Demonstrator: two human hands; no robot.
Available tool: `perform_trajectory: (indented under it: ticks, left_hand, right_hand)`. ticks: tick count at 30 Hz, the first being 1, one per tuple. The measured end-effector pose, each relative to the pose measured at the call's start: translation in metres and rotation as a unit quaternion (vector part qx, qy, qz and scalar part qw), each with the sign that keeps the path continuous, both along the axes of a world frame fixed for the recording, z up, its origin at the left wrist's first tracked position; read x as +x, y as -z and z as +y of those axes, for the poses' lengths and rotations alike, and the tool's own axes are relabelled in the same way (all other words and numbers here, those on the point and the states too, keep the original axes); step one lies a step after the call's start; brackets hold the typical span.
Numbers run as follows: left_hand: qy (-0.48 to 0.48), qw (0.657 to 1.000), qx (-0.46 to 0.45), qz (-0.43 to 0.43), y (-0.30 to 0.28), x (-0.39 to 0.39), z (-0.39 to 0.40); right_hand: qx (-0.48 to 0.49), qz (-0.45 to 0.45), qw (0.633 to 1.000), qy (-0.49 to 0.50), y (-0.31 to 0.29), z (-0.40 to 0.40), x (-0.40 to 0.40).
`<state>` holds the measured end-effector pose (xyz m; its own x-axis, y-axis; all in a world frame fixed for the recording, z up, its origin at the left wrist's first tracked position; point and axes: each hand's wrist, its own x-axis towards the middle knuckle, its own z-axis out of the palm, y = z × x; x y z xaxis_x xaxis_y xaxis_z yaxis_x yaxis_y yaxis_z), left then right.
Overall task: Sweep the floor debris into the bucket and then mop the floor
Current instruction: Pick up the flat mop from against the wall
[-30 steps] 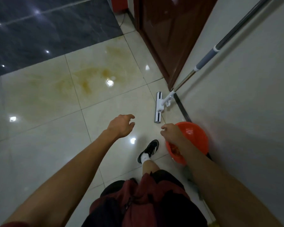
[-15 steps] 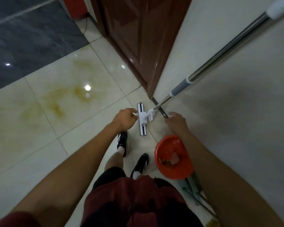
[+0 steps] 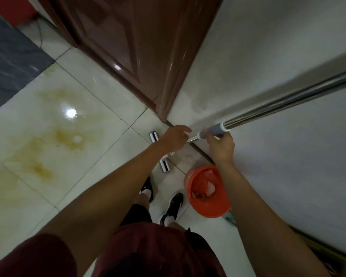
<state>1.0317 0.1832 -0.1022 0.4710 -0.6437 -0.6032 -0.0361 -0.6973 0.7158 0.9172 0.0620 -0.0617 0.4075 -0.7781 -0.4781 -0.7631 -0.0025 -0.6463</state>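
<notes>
Grey plastic collar of the long steel mop pole [image 3: 214, 131] sits in the right hand [image 3: 221, 145], fingers curled round it; the left hand [image 3: 173, 139], fingers loosely spread, reaches the thin rod below. The white flat mop head [image 3: 164, 164] lies on glossy cream floor tiles [image 3: 92, 152] bearing yellowish stains [image 3: 66, 138]. Beside the pale wall [image 3: 278, 56] stands the round orange plastic bucket [image 3: 207, 208], debris inside. A dark brown wooden door [image 3: 132, 43] stands ahead.

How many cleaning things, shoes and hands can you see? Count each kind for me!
Mops: 1, the mop leaning on the wall
Buckets: 1, the orange bucket
Shoes: 2, the left shoe and the right shoe
Hands: 2, the left hand and the right hand
Total: 6
</notes>
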Motion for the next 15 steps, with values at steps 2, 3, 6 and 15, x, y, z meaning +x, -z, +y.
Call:
perform_trajectory:
  ticks: [2,3,6,15]
  left_hand:
    - [0.027,1.0,-0.005,-0.003,0.0,0.005,-0.008]
    - [0.037,0.999,-0.004,-0.005,0.001,0.005,-0.011]
    - [0.068,0.998,0.003,-0.005,-0.002,0.0,-0.016]
    - [-0.007,1.0,0.006,0.008,-0.013,-0.059,0.012]
  right_hand:
    - [-0.006,-0.028,0.999,0.043,-0.004,0.002,0.006]
    - [-0.011,-0.031,0.998,0.055,-0.005,0.002,0.007]
    - [-0.021,-0.025,0.998,0.053,-0.008,0.006,0.003]
    - [-0.037,-0.057,0.997,-0.037,-0.028,0.043,-0.058]
